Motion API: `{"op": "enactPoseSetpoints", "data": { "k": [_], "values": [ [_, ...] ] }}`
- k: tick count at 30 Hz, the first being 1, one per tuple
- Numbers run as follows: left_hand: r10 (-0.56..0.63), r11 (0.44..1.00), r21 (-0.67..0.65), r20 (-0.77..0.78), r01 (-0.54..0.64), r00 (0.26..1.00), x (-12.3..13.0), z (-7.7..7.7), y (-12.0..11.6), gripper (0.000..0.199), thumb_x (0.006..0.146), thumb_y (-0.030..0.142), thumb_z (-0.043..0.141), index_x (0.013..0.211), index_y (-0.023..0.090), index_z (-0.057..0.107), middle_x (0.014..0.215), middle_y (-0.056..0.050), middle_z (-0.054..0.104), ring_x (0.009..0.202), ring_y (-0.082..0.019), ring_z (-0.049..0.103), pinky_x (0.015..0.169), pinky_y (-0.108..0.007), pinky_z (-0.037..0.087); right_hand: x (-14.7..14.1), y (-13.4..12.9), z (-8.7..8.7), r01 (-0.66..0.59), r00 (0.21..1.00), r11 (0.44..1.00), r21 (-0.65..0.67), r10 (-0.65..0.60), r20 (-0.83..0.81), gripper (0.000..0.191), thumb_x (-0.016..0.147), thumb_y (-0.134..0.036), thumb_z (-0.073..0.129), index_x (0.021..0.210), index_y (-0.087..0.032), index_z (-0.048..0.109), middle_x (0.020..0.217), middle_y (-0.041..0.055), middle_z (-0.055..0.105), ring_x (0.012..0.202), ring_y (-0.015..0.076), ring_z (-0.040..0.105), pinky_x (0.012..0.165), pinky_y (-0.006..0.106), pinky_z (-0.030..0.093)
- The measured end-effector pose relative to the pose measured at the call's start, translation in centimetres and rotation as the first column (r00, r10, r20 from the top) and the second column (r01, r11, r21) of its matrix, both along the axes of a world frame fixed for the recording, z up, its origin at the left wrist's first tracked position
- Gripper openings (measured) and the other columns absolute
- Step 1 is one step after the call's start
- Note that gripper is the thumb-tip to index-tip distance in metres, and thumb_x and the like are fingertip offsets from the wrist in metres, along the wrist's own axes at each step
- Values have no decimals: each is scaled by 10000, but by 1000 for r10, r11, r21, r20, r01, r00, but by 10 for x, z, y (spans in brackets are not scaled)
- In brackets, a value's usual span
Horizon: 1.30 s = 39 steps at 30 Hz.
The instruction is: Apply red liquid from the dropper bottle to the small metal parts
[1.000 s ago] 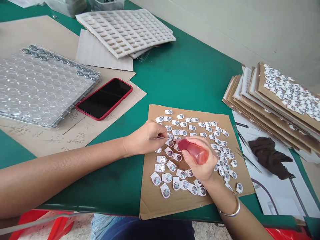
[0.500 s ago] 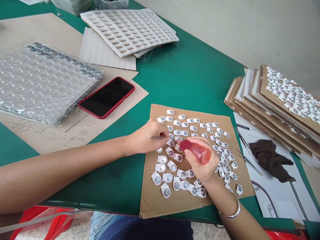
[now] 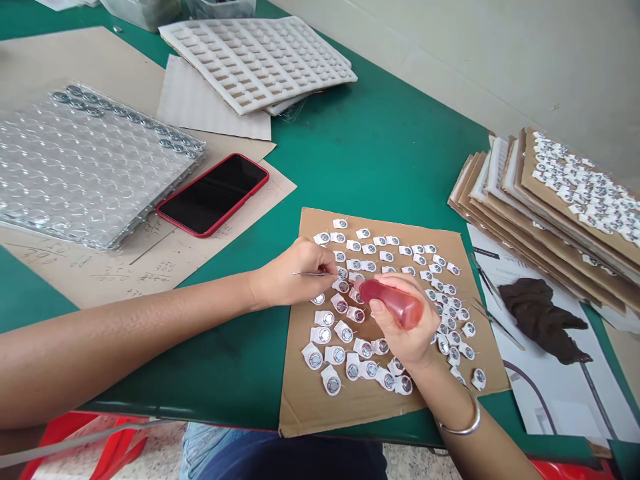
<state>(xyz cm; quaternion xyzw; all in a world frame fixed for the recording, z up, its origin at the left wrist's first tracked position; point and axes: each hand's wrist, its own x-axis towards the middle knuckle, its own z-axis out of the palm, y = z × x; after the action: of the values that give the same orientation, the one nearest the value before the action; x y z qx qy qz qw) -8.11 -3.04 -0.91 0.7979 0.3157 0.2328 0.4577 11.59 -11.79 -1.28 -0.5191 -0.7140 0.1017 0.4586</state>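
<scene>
Green table strip (image 3: 375, 160) past cardboard sheet (image 3: 300, 417)

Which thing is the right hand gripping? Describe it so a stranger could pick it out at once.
On the green table, a brown cardboard sheet is dotted with small white-tagged metal discs. Above its middle, the right hand grips a translucent red squeeze bottle. It is the only red, see-through thing over those discs.

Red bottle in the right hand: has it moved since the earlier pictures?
No, the red bottle sits over almost the same spot of the cardboard sheet.
</scene>
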Motion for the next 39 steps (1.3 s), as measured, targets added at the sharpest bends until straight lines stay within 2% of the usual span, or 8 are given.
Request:
{"op": "enactPoseSetpoints", "data": {
  "k": [12, 23, 39],
  "values": [
    [-4, 999, -48, -3, 4, 1000, -2, -3, 1, 179, 664, 24, 503, 643, 121, 652, 584, 13, 613, 515, -67, 492, 470, -173, 359, -1, -1, 0, -14, 1000, 1000, -8, 14, -15, 319, 711, -142, 674, 1014, -193, 586, 935, 62, 627, 878, 188, 615, 754, 379, 553],
    [6, 1000, -26, -2, -6, 1000, -2, -3, 1, 179, 667, 18, 512, 656, 114, 662, 613, 4, 640, 542, -80, 539, 499, -175, 389, -1, 0, -1, -20, 999, 1000, -8, 20, -29, 316, 722, -146, 665, 1022, -206, 583, 935, 61, 630, 879, 196, 615, 755, 401, 554],
    [25, 993, -118, -30, -29, 999, 0, 0, 4, 158, 667, 46, 524, 648, 118, 662, 601, 9, 634, 529, -75, 522, 464, -159, 371, -3, 0, -5, -62, 995, 998, -16, 60, -77, 355, 704, -98, 669, 1040, -175, 583, 977, 77, 630, 919, 200, 609, 807, 409, 533]
  ]
}}
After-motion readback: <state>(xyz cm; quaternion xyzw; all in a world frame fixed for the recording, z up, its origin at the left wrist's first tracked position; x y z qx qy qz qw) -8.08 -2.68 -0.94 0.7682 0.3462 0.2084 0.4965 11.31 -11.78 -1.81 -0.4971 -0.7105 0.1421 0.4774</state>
